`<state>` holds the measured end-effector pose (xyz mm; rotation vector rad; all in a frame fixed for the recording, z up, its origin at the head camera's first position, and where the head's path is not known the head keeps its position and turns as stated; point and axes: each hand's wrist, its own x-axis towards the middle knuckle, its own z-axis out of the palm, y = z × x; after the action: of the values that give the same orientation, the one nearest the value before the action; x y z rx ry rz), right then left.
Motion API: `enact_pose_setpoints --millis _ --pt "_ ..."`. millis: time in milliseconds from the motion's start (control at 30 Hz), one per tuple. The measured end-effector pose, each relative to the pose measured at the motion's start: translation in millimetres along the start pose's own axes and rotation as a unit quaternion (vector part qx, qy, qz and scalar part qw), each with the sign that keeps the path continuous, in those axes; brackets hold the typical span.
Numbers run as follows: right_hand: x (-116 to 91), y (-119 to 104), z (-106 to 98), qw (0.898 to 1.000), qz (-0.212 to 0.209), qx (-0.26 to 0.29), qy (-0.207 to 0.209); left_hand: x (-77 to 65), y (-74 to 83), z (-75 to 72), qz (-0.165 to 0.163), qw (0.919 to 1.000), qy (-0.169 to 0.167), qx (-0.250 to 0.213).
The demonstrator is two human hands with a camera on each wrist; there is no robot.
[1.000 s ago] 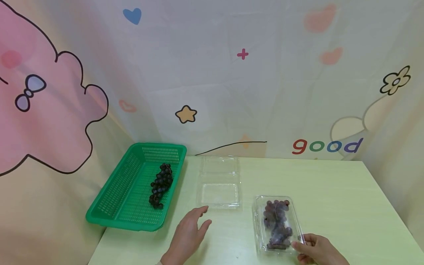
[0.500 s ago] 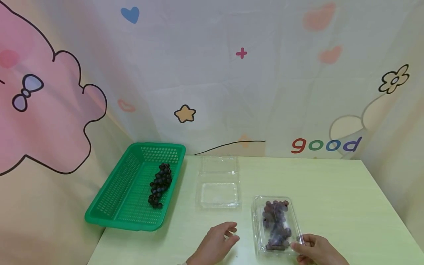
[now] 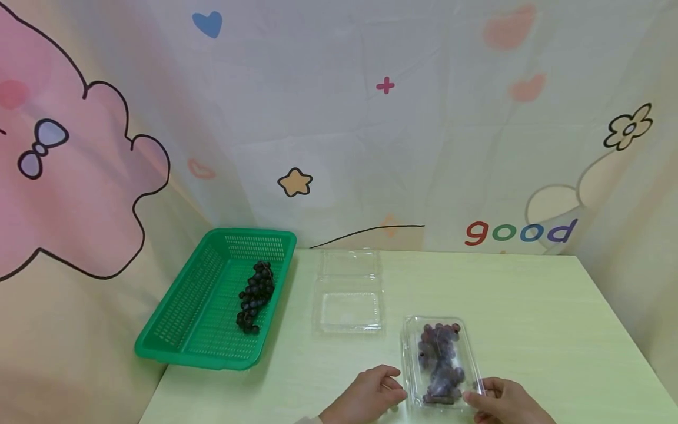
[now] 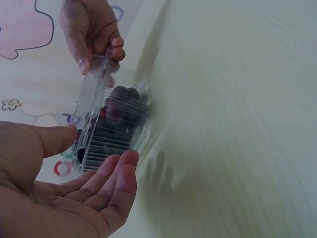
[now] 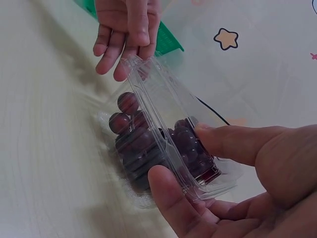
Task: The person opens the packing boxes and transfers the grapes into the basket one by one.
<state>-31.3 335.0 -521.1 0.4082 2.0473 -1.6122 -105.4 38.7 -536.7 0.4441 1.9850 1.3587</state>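
Observation:
A clear plastic clamshell box with a bunch of dark grapes inside stands at the front of the table, its lid down. At the box's near right edge my right hand pinches the rim, thumb on top and fingers below, as the right wrist view also has it. My left hand is at the box's near left side, thumb and fingers spread apart in the left wrist view. Whether its fingertips touch the plastic, I cannot tell.
A green plastic basket stands at the left, holding another bunch of dark grapes. Between basket and box lies an opened clear clamshell container near the back edge. A printed curtain hangs behind the table.
My left hand has moved right, from near the opened container to the left side of the grape box. My right hand keeps its pinch, and the box has hardly shifted.

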Motion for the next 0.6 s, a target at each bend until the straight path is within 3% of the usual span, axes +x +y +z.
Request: enact_pose_setpoints --millis 267,600 --pt "-0.5 0.6 2.5 1.000 0.002 -0.024 0.011 6.7 0.3 5.8 -0.012 0.9997 -0.019 -0.010" --pt "-3.7 0.8 5.8 0.999 0.014 -0.039 0.017 2.8 2.5 10.5 0.018 0.9943 -0.009 -0.105"
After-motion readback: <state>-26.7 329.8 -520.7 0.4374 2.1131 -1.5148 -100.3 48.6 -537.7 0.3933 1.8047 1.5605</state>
